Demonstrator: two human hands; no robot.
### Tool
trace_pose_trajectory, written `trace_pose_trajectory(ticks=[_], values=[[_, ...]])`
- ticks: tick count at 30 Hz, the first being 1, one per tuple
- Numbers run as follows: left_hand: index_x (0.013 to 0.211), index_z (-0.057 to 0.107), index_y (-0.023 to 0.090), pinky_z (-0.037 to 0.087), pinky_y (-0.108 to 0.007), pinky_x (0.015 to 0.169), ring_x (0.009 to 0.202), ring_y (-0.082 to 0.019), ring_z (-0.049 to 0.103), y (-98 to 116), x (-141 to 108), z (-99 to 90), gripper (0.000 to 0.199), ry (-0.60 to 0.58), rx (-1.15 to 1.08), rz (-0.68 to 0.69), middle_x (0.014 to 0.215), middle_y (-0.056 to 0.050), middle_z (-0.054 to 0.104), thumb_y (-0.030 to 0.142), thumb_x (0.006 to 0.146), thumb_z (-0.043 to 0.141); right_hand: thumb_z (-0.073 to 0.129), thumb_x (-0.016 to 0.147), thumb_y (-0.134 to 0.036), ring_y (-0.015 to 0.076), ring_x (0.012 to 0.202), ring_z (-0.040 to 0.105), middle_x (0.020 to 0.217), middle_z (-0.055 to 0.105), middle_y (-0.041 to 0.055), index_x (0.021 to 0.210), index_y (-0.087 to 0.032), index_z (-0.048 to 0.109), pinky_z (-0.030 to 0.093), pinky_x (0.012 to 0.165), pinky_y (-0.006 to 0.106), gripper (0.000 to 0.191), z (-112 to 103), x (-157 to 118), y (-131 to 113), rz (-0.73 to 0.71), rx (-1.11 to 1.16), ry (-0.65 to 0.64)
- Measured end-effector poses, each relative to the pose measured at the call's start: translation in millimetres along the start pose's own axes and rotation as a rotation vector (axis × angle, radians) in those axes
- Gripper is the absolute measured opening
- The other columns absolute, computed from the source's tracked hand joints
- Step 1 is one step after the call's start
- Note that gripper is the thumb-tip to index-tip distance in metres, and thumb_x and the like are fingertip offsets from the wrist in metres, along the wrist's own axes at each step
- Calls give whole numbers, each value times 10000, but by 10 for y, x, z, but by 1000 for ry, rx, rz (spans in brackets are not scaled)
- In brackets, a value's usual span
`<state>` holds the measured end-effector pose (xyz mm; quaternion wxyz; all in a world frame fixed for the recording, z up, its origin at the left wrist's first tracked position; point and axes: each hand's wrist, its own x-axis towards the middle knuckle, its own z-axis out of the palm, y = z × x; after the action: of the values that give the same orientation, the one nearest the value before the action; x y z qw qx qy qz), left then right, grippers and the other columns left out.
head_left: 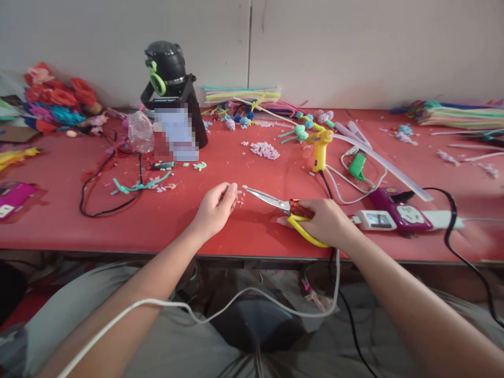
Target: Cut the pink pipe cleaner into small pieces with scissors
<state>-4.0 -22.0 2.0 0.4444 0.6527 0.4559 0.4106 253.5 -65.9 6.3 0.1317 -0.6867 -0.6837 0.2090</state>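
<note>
left hand: fingers pinched shut on a tiny pale bit, hard to make out
right hand: gripping yellow-handled scissors, blades pointing at the bit
table: red

The right hand covers most of the yellow handles of the scissors. What the left hand pinches is too small to tell. The label on the black jug is blurred. The pink box and the pile of sticks run off the picture's edges.
</note>
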Motion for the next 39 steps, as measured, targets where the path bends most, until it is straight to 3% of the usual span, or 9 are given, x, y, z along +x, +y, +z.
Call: trace_pose_trajectory(ticks=[39], values=[[693,471,181,344,-200,457,481,-65,429,45,-9,15,357,5,8,13,594,34,459,366,998,480,589,670,-843,109,541,295,536,383,-26,570,-215,383,234,499,260,669,-3,-11,-2,-56,-19,17]])
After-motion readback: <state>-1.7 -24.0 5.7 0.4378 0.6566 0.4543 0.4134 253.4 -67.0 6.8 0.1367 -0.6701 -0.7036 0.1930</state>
